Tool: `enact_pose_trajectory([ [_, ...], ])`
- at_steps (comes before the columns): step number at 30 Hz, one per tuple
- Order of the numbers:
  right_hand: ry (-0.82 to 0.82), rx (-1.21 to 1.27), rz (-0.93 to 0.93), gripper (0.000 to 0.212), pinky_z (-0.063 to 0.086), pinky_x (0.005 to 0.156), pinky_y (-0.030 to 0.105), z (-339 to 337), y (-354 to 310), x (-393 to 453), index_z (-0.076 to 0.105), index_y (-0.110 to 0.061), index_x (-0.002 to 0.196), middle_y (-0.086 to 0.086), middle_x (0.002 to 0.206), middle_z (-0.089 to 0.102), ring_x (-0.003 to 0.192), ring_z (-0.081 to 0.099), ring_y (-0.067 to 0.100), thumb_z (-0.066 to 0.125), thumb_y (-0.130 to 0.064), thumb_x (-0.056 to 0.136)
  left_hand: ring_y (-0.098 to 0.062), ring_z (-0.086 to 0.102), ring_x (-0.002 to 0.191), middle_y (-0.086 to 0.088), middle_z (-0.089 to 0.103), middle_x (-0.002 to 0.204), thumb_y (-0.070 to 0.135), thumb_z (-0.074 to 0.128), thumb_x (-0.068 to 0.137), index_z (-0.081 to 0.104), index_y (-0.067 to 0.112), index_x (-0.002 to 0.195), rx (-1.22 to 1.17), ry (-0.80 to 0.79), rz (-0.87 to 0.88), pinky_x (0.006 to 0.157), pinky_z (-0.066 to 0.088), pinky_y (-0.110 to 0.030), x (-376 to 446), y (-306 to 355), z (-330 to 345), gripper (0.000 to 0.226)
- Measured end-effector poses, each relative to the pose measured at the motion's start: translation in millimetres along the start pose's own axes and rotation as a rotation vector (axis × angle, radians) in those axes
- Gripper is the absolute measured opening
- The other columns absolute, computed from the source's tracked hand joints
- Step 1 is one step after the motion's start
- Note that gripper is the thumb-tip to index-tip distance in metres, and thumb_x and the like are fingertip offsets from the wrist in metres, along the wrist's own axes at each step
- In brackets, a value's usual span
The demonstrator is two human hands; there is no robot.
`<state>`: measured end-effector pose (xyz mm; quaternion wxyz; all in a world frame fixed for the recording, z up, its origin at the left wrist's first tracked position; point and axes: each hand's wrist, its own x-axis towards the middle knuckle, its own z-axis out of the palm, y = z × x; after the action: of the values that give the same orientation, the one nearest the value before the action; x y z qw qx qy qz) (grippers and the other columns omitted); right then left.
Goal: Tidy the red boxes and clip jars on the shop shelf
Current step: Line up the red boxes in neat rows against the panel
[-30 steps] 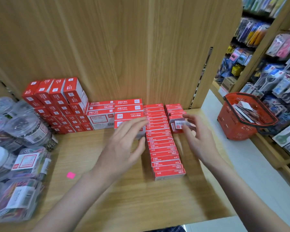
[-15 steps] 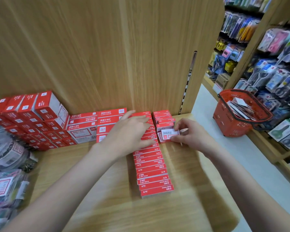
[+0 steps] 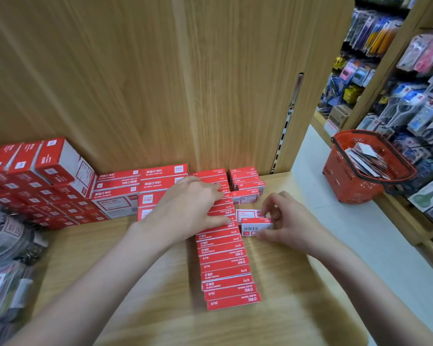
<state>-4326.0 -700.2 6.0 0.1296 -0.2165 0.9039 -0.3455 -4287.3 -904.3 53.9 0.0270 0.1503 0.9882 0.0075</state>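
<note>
Box row (image 3: 225, 258) mid-shelf; stacked boxes (image 3: 48, 186) left; basket (image 3: 360, 168) right.

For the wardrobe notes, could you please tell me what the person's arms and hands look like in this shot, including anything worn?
Both forearms are bare as far as the frame shows, with no sleeves in view. The left hand and right hand wear no gloves, and no rings, watch or bracelets are visible. The fingers look bare; motion blur hides finer details.

Red shopping basket (image 3: 353, 181) beside hanging stationery (image 3: 410, 78).
</note>
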Motion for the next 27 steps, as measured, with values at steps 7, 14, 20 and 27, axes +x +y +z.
enact_pose_trajectory([
  [7,0.039,0.095,-0.073,0.047,0.037,0.054,0.008,6.1,0.5,-6.4,0.044,-0.021,0.092,-0.009,0.085,0.049,0.065,0.048,-0.009,0.081,-0.013,0.064,-0.016,0.040,0.129,0.004,0.043,0.143,0.060,0.047,0.083,0.049,0.021,0.133,-0.010,-0.002,-0.001,0.111,0.022,-0.031,1.2,-0.3,1.5,0.063],
  [14,0.048,-0.151,-0.150,0.036,0.032,0.067,0.007,4.4,3.9,-7.2,0.059,-0.014,0.100,-0.011,0.089,0.037,0.078,0.044,0.000,0.077,-0.023,0.070,-0.017,0.043,0.125,0.004,0.048,0.138,0.060,0.047,0.083,0.051,0.021,0.130,0.003,-0.023,-0.012,0.108,0.026,-0.033,-0.7,1.5,-0.1,0.061],
  [20,0.300,-0.124,-0.163,0.071,0.025,0.104,0.023,18.5,2.7,4.8,0.040,-0.010,0.130,0.014,0.137,0.034,0.131,0.030,0.025,0.076,-0.029,0.072,-0.014,0.042,0.127,0.004,0.045,0.140,0.060,0.047,0.083,0.050,0.022,0.131,-0.013,0.012,-0.008,0.109,0.021,-0.029,-3.0,0.1,0.9,0.061],
  [27,0.051,-0.016,-0.194,0.083,0.014,0.117,0.038,35.6,-7.5,10.9,-0.016,-0.011,0.143,0.007,0.156,-0.005,0.144,-0.002,0.016,0.050,-0.019,0.093,-0.006,0.034,0.132,0.007,0.037,0.146,0.061,0.043,0.084,0.046,0.024,0.134,-0.023,0.022,-0.002,0.111,0.007,-0.027,-2.3,0.4,1.3,0.063],
])
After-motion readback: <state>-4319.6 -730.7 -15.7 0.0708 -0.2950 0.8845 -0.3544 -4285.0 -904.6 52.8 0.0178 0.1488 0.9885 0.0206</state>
